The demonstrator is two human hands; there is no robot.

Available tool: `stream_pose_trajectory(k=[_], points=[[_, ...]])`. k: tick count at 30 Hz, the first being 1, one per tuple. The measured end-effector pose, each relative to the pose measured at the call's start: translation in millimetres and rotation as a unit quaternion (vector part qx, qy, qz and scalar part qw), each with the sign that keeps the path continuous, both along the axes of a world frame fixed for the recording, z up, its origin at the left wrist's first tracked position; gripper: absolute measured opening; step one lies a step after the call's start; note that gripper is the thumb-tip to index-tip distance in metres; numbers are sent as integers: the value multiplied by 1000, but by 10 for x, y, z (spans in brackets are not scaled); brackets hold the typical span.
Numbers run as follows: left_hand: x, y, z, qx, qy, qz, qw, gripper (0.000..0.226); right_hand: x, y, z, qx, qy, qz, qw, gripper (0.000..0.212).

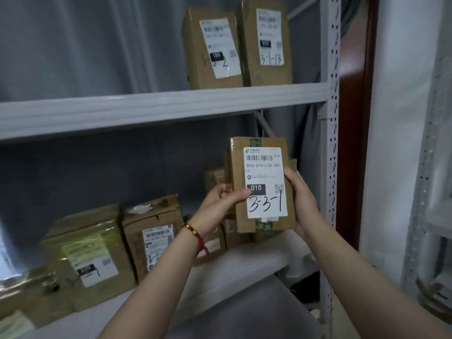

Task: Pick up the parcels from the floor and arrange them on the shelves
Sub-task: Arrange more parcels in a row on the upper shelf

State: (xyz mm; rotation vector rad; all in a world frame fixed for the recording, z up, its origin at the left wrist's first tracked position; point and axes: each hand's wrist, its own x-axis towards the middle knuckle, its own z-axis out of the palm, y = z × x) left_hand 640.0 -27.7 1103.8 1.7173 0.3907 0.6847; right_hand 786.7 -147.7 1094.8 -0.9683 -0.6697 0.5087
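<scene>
I hold a small brown cardboard parcel upright with both hands, its white label marked "3-3-1" facing me. My left hand grips its left edge, thumb across the label. My right hand grips its right edge and back. The parcel hovers just above the right end of the lower shelf, in front of other small parcels that it partly hides.
On the lower shelf's left stand two larger taped boxes. The upper shelf carries two upright parcels. A perforated metal upright bounds the shelves on the right; a second rack stands further right.
</scene>
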Motion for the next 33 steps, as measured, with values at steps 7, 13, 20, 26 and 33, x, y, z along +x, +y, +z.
stream_pose_trajectory(k=[7, 13, 20, 26, 33], points=[[-538, -6, 1142, 112, -80, 31, 990, 77, -314, 340, 1074, 134, -53, 34, 989, 44], [-992, -46, 2021, 240, -89, 103, 961, 80, -635, 511, 1917, 219, -125, 61, 966, 54], [-1250, 259, 2549, 235, -86, 124, 960, 60, -962, 825, 2559, 154, -212, -24, 965, 27], [-1209, 576, 2553, 146, -111, 126, 975, 52, -1050, 1184, 2715, 84, -276, -116, 950, 35], [-1171, 889, 2723, 248, -69, 199, 946, 51, -1079, 1451, 2923, 59, -319, -199, 925, 40]])
